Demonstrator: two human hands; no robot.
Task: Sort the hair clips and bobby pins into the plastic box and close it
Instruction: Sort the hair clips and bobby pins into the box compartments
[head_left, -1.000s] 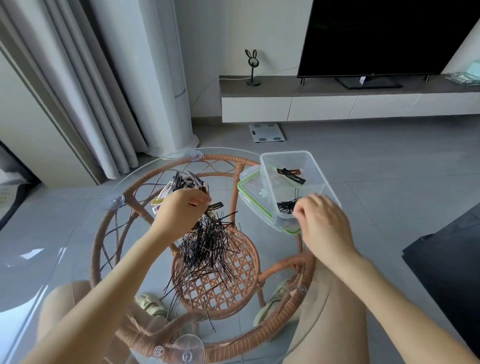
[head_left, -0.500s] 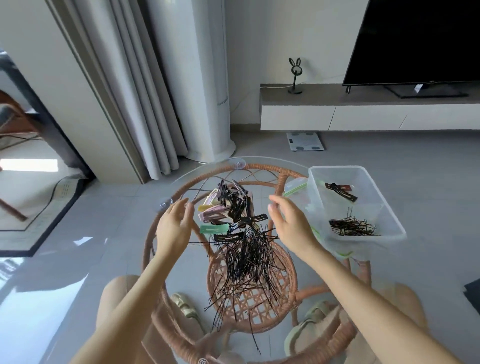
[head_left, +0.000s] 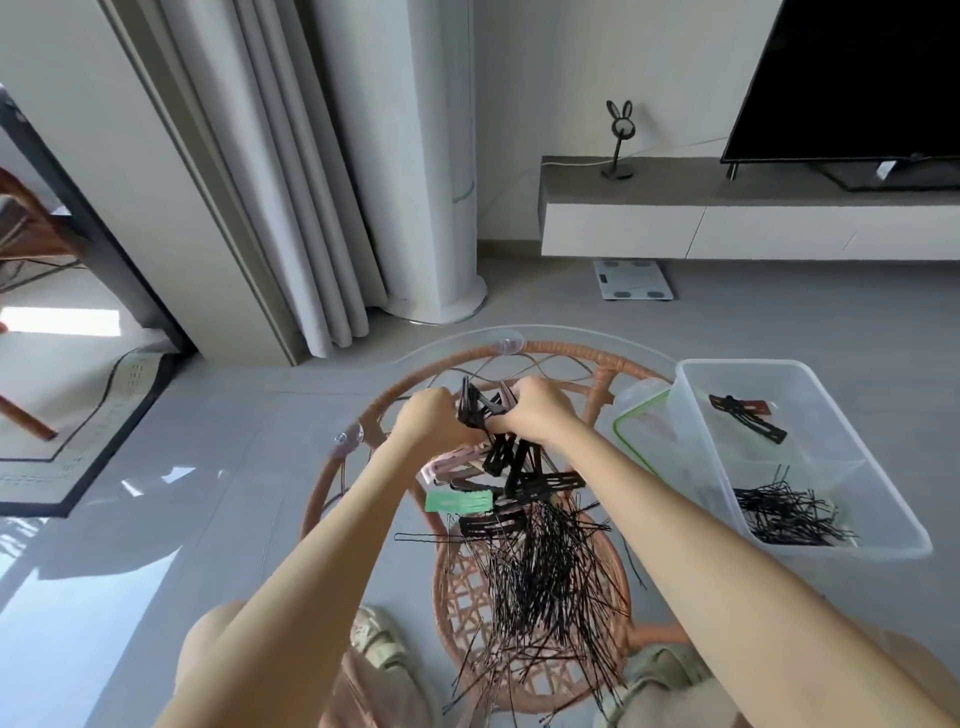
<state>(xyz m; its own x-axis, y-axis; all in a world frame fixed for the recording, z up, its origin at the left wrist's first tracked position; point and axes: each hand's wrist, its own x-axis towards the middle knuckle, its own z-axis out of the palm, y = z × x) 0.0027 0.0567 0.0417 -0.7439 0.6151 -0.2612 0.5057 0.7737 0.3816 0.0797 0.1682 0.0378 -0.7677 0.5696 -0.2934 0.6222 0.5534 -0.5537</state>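
Hair clips (head_left: 511, 470): mixed heap, mostly black with a pink and a green one, at the far middle of the round glass surface (head_left: 571, 332). Bobby pins (head_left: 545, 577): large loose black pile just nearer the person, touching the heap. Plastic box (head_left: 810, 370): clear, open, at the right edge of the surface, holding only two or three clips (head_left: 745, 415) at its far end and a small bunch of pins (head_left: 789, 514) at its near end. Lid (head_left: 631, 423): green-rimmed, off, partly under the box. Left hand (head_left: 426, 421) and right hand (head_left: 535, 410): both curled round one bunch of black clips at the far end of the heap. Progress, as judged: early; most items unsorted, box not yet closed.
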